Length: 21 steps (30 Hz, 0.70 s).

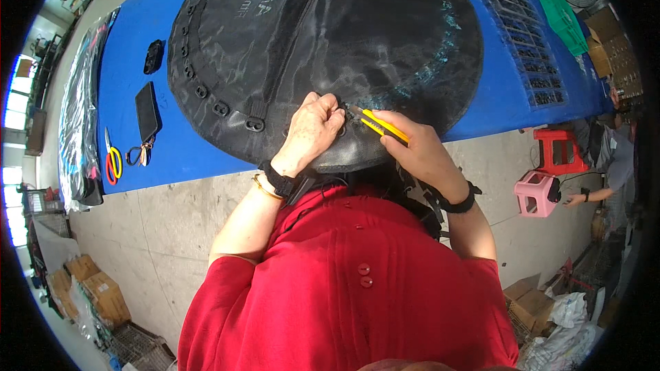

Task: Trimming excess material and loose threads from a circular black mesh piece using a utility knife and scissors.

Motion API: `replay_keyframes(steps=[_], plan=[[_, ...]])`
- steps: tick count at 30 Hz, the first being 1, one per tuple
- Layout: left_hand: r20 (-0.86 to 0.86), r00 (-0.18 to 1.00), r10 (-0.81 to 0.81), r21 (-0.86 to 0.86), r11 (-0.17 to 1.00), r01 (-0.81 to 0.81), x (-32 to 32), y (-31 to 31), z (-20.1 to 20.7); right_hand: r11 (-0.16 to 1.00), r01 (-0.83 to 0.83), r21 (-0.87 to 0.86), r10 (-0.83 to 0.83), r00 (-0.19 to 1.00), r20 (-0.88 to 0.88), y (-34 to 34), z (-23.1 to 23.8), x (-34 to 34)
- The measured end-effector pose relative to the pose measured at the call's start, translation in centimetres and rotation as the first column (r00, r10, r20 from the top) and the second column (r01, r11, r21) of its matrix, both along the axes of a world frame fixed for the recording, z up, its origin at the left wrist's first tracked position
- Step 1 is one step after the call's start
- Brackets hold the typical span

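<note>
A large round black mesh mat [371, 41] lies over the blue table, with black plastic loops [221, 108] along its left edge and teal marks curving on its right side. My left hand [315, 127] is closed, fingers curled down on the mat near its front edge; what is pinched under the fingertips is mostly hidden. In my right hand [419, 148] is a yellow utility knife [382, 126], gripped with its blade pointing left. The blade tip is close beside my left fingers, just above the mat. I cannot tell whether it touches.
On the blue table [185, 173] at left lie scissors [113, 158], a black phone-like slab [146, 111] and a small black object [154, 57]. Plastic-wrapped material [81, 110] runs along the left edge. A wire rack [526, 41] and green crate [559, 14] stand right; another person's arm [591, 196] is near stools.
</note>
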<state>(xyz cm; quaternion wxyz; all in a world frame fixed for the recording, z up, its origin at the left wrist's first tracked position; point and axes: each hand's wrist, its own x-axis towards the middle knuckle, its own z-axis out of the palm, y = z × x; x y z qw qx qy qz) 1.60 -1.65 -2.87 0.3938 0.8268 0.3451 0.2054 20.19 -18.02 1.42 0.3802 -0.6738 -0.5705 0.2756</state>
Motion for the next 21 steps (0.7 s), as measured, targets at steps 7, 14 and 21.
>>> replay_keyframes(steps=[7,14,21], plan=[[-0.002,1.000,0.026,-0.036,0.999,-0.026,-0.1,0.0,0.1,0.985,-0.036,-0.167,0.034,0.999,-0.016,-0.7,2.1,0.1],[-0.001,1.000,0.025,-0.058,0.998,-0.025,0.1,0.0,0.2,0.987,-0.021,-0.159,0.015,0.999,-0.043,-1.4,2.2,0.1],[-0.019,0.999,0.032,-0.043,0.999,-0.033,-0.1,0.0,0.4,0.998,0.022,-0.052,-0.023,1.000,-0.016,0.4,1.4,-0.2]])
